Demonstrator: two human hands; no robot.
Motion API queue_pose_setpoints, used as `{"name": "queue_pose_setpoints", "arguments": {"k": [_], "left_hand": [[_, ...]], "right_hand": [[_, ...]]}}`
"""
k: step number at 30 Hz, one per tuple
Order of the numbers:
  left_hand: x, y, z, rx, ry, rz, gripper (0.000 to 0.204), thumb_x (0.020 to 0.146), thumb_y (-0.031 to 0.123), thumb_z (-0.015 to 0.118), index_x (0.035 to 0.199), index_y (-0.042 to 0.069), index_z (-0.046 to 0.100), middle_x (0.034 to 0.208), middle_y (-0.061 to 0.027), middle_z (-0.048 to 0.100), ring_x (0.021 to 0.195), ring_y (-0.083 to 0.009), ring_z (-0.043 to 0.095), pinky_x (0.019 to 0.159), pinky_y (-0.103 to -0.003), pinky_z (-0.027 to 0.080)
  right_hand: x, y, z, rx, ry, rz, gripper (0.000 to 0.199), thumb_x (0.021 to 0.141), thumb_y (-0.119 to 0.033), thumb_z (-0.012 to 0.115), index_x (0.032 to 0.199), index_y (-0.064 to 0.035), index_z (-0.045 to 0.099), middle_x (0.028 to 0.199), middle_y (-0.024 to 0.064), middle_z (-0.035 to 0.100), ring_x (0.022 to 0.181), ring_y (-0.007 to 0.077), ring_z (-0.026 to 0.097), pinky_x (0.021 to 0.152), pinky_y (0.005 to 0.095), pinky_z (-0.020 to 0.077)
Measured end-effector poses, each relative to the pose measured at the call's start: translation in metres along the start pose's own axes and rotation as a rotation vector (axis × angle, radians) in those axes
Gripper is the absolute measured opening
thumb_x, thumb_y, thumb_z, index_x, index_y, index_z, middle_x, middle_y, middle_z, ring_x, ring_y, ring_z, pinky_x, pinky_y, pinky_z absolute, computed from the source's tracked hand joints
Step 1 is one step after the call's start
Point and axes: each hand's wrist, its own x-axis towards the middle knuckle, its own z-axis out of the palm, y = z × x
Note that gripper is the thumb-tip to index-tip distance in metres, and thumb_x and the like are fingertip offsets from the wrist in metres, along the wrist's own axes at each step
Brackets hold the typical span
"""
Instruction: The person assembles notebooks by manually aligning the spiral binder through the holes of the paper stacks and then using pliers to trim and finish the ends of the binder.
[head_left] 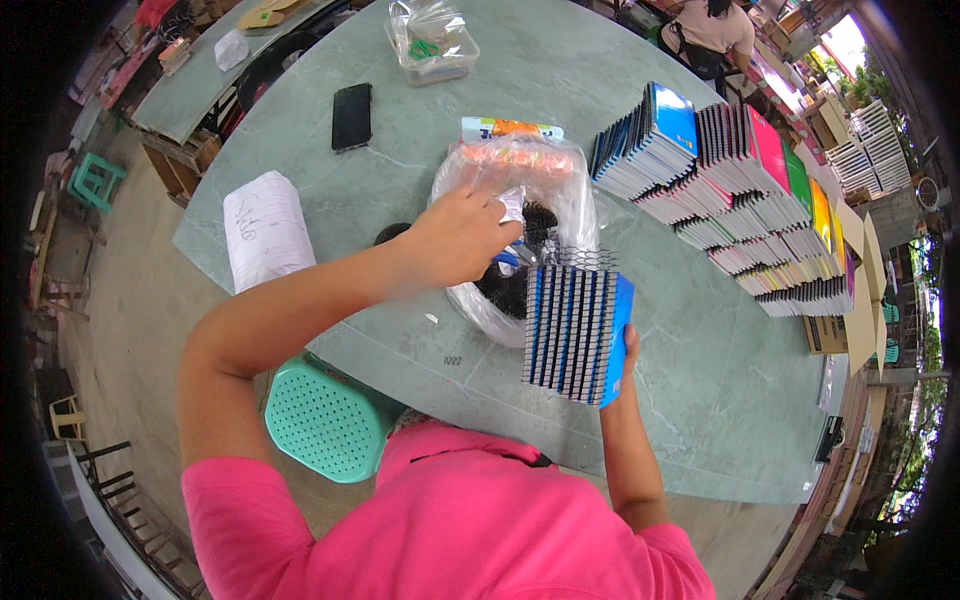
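Observation:
My right hand (628, 365) grips a bundle of spiral notebooks (570, 335) with blue covers, holding them with their black coil spines turned up. Loose coil ends (585, 257) stick out past the bundle's far edge. My left hand (465, 238) is closed around blue-handled pliers (508, 259), whose metal jaws are close to those coil ends. Beyond the notebooks lies a clear plastic bag (577, 205) with black coils (500, 290) in its middle, partly hidden by my left hand and the bundle. Crumpled white wrapping (512, 204) shows by my left fingers.
Stacks of spiral notebooks (740, 200) in several colours stand at the right. A black phone (351, 117), a clear tub (440, 65) and a white handwritten packet (265, 230) lie on the green table (400, 330). A green stool (325, 420) is at the near left. Another person (715, 35) sits far right.

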Motion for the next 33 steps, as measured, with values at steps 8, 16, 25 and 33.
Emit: {"name": "queue_pose_setpoints", "arguments": {"k": [8, 16, 25, 33], "left_hand": [[-0.088, 0.048, 0.025, -0.549, -0.49, -0.294, 0.028, 0.065, 0.015, 0.064, 0.09, 0.007, 0.054, 0.086, -0.0133, 0.053, 0.084, -0.0337, 0.053, 0.072, -0.042, 0.042], [-0.116, 0.09, 0.078, -0.524, -0.27, -0.196, 0.03, 0.064, 0.009, 0.062, 0.093, 0.006, 0.054, 0.086, -0.014, 0.052, 0.086, -0.0334, 0.052, 0.074, -0.041, 0.042], [-0.023, 0.021, -0.018, -0.225, 0.084, -0.258, 0.039, 0.064, 0.018, 0.067, 0.1, 0.009, 0.056, 0.092, -0.0085, 0.052, 0.088, -0.0271, 0.049, 0.077, -0.038, 0.037], [-0.007, 0.023, -0.012, 0.006, 0.05, -0.032, 0.041, 0.063, 0.023, 0.069, 0.1, 0.013, 0.056, 0.09, -0.0064, 0.052, 0.093, -0.0234, 0.048, 0.08, -0.042, 0.034]], "right_hand": [[-0.009, -0.007, -0.022, 0.045, 0.089, -0.164, 0.075, 0.071, -0.049, 0.061, 0.126, -0.0022, 0.04, 0.12, 0.0142, 0.051, 0.105, 0.0291, 0.052, 0.091, 0.0448, 0.0418], [-0.006, -0.014, -0.021, 0.058, 0.063, -0.19, 0.075, 0.071, -0.05, 0.062, 0.124, -0.0023, 0.042, 0.118, 0.0132, 0.052, 0.103, 0.0268, 0.054, 0.089, 0.0422, 0.0441], [-0.012, -0.005, -0.016, 0.06, 0.064, -0.054, 0.079, 0.065, -0.047, 0.068, 0.124, -0.0011, 0.042, 0.114, 0.0157, 0.054, 0.099, 0.0295, 0.056, 0.086, 0.0448, 0.0459], [-0.012, 0.0, -0.003, 0.079, 0.051, 0.001, 0.079, 0.064, -0.043, 0.07, 0.123, 0.0013, 0.041, 0.112, 0.0172, 0.055, 0.096, 0.0302, 0.057, 0.083, 0.0435, 0.0483]]}}
